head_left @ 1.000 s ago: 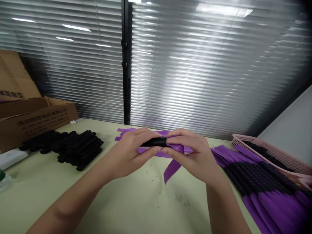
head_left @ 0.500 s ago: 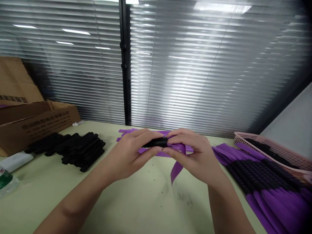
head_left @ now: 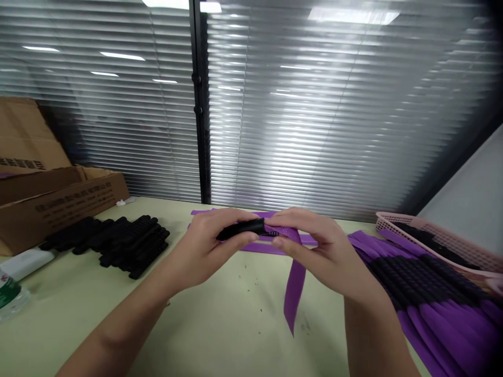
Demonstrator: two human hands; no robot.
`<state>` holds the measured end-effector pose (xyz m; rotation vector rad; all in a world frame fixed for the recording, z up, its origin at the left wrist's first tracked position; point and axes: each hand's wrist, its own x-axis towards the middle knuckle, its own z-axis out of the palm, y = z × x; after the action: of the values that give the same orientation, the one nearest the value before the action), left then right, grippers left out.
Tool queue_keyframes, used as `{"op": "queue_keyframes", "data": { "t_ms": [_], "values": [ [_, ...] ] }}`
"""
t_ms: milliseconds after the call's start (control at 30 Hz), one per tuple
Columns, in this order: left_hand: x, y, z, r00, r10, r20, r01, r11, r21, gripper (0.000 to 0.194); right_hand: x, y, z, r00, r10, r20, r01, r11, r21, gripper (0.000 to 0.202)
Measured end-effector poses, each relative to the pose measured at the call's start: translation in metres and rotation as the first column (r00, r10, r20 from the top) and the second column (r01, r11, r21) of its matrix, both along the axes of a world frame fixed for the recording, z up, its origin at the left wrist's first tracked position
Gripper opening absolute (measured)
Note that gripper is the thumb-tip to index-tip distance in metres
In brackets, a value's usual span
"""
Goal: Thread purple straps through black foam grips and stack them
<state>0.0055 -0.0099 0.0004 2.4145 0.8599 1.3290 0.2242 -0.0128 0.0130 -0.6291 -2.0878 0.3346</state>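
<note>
Between thumb and fingers, my left hand (head_left: 214,243) grips a smooth black handle sleeve (head_left: 245,228). My right hand (head_left: 318,248) pinches a purple strap (head_left: 294,293) at the sleeve's right end, and one tail of the strap hangs down toward the table. A short dark ridged piece shows where strap and sleeve meet; I cannot make out what it is. Behind both hands lie more flat purple straps (head_left: 259,247), partly covered by my fingers.
Black handle pieces (head_left: 135,243) are piled at the left, by a cardboard box (head_left: 66,196) and a bottle (head_left: 11,296). On the right lie purple straps with black middles (head_left: 428,280), beside a pink basket (head_left: 444,235) holding black pieces. Window blinds stand behind the table (head_left: 220,335).
My right hand has moved slightly right, away from the sleeve's end, uncovering the strap and the ridged piece. The strap's tail hangs lower, and more of the black sleeve shows.
</note>
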Motion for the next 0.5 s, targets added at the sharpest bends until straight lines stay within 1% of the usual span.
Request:
{"op": "queue_keyframes", "data": {
  "t_ms": [100, 200, 267, 333, 367, 433, 500],
  "values": [
    [0.001, -0.002, 0.000, 1.000, 0.004, 0.006, -0.004, 0.999, -0.045, 0.027, -0.001, -0.001, 0.000, 0.999, -0.034, 0.020, 0.034, 0.999, 0.021, 0.023],
    [0.002, -0.003, 0.000, 0.998, 0.063, -0.006, -0.063, 0.997, -0.050, 0.030, -0.003, -0.001, -0.001, 0.993, -0.117, 0.026, 0.115, 0.991, 0.066, 0.024],
    [0.003, -0.002, 0.000, 0.992, 0.120, -0.036, -0.120, 0.993, -0.017, 0.030, -0.005, -0.001, -0.002, 0.981, -0.193, -0.030, 0.195, 0.975, 0.110, 0.027],
    [0.003, 0.000, -0.001, 0.982, 0.170, -0.087, -0.170, 0.985, 0.005, 0.029, -0.007, -0.001, -0.004, 0.965, -0.224, -0.137, 0.242, 0.961, 0.134, 0.024],
    [0.003, 0.001, -0.001, 0.975, 0.192, -0.115, -0.193, 0.981, 0.007, 0.029, -0.009, -0.001, -0.005, 0.958, -0.215, -0.191, 0.242, 0.961, 0.131, 0.020],
    [0.003, 0.003, -0.003, 0.958, 0.237, -0.162, -0.239, 0.971, 0.007, 0.030, -0.012, -0.001, -0.007, 0.952, -0.163, -0.260, 0.193, 0.977, 0.092, 0.013],
    [0.004, 0.005, -0.005, 0.943, 0.274, -0.189, -0.278, 0.961, 0.009, 0.033, -0.017, -0.001, -0.011, 0.960, -0.109, -0.259, 0.119, 0.993, 0.022, 0.014]
  ]
}}
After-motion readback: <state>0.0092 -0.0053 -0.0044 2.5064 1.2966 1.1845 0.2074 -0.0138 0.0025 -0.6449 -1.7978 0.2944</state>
